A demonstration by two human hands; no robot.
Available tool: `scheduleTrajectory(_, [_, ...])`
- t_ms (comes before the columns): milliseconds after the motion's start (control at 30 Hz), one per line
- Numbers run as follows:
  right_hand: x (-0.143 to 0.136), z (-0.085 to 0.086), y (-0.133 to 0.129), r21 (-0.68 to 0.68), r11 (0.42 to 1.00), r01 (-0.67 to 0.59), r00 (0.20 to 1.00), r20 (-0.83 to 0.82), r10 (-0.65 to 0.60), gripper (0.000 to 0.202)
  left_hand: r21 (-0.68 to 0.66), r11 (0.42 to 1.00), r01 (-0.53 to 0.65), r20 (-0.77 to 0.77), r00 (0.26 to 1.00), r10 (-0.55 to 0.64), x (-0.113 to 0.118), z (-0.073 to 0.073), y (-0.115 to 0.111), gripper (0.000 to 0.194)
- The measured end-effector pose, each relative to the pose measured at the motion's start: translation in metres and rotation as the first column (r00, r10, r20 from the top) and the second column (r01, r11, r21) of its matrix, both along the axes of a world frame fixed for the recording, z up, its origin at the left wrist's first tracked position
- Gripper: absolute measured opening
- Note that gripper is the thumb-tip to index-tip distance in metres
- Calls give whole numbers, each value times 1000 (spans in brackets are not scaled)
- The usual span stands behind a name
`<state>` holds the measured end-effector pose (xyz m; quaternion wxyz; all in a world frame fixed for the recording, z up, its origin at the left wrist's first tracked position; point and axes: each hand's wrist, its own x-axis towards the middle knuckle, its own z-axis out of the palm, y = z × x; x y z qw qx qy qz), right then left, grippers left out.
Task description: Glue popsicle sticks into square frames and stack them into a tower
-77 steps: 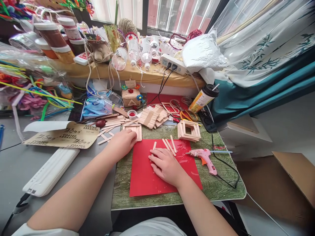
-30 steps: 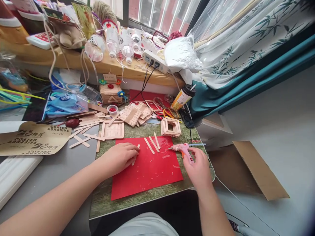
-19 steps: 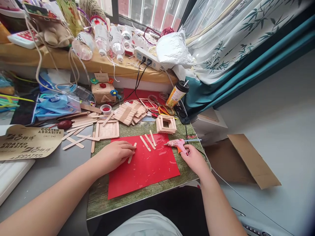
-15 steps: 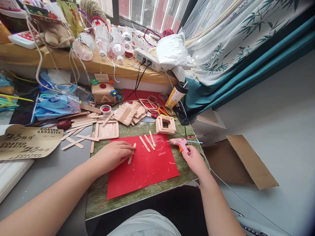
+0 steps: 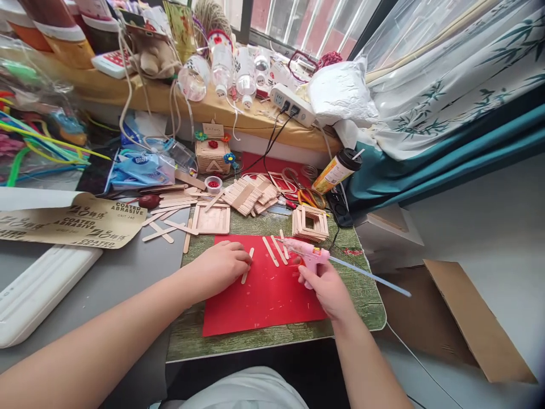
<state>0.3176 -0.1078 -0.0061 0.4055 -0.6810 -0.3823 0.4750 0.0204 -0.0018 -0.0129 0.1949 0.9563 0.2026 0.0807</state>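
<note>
Pink glue gun [image 5: 307,257], four sticks [image 5: 271,251]

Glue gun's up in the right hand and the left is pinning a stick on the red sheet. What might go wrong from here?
1. The left hand has fingertips right on the stick; the glue gun nozzle points that way, so hot glue may reach the fingers.
2. The cord runs back beside the stack of square frames; a pull might drag or topple it.
3. Three loose sticks lie under the nozzle and may catch drips.
</note>
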Motion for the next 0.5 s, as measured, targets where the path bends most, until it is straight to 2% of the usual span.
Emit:
scheduleTrajectory(133, [-33,-6,9,-9,995,-98,995,17,98,50,23,999,-28,-161,987,31,2,4,-11,14])
scheduleTrajectory(300, [-40,-11,8,34,985,-167,984,67,164,45,-44,998,-45,-231,972,34,0,9,-11,16])
scheduleTrajectory(500, [-39,12,18,99,943,-319,941,148,303,42,-116,991,-69,-196,980,45,-3,11,-5,25])
